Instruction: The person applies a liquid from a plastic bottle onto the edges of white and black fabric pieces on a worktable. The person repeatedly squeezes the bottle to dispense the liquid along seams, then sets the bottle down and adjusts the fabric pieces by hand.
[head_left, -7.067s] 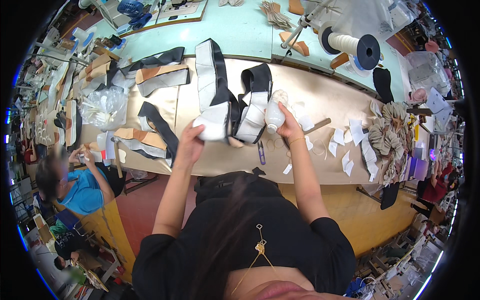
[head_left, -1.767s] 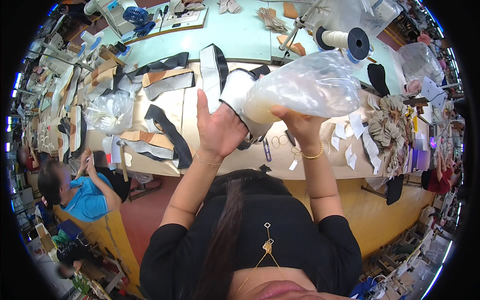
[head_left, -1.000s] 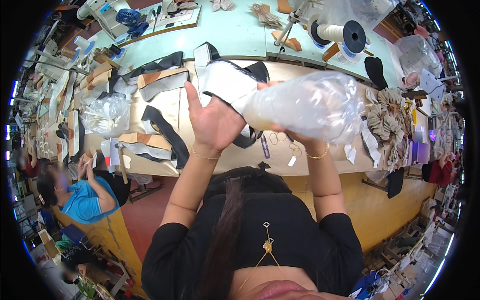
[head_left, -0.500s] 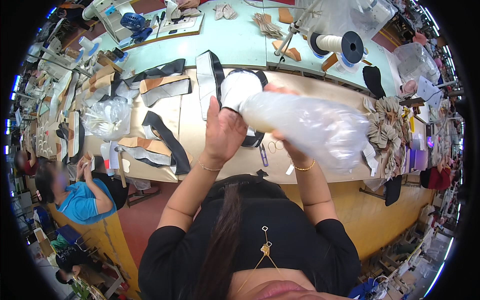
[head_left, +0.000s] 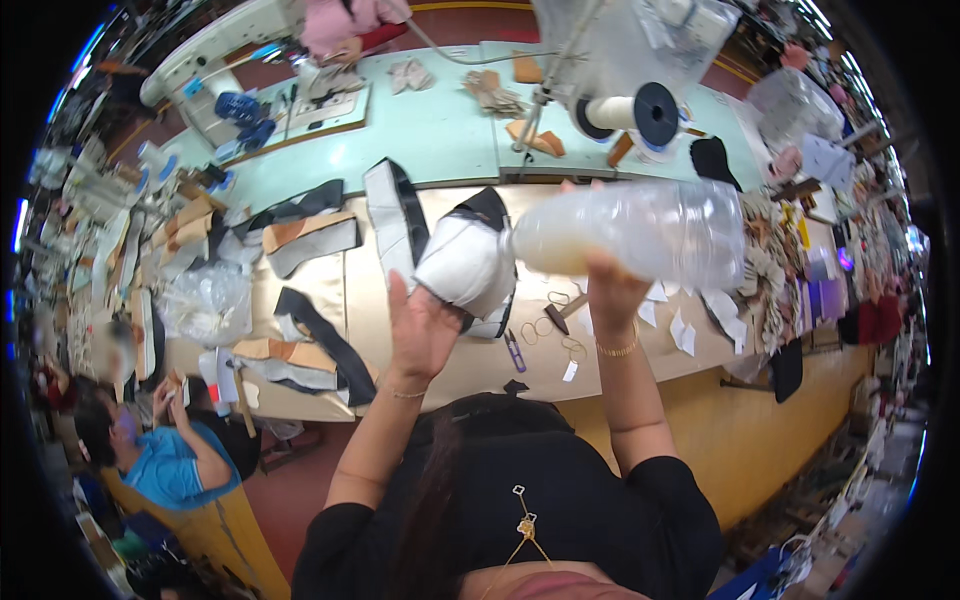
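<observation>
My right hand [head_left: 615, 295] is wrapped round a translucent plastic bottle [head_left: 665, 232] with some yellowish liquid low inside. The bottle lies nearly level, its neck end at the left, close to or touching a white, rounded, cup-like piece with black edging [head_left: 465, 262]. My left hand [head_left: 424, 335] holds that piece from its lower left, thumb up and fingers partly hidden behind it. Below on the table lie purple thread snips [head_left: 515, 350] and gold wire-like loops [head_left: 544, 325]. Near the right wrist is a small tool with a dark head [head_left: 557, 320].
Black, grey and tan strips [head_left: 330, 335] lie at the left beside a clear bag of white pieces [head_left: 207, 300]. A thread spool [head_left: 622, 112] stands at the back right. A person in blue [head_left: 185, 455] sits at the left; another, in pink [head_left: 345, 25], is across the tables.
The bottle has come more level and shows sharper. The white piece has turned and shows more of its face. The whole scene sits lower in the view.
</observation>
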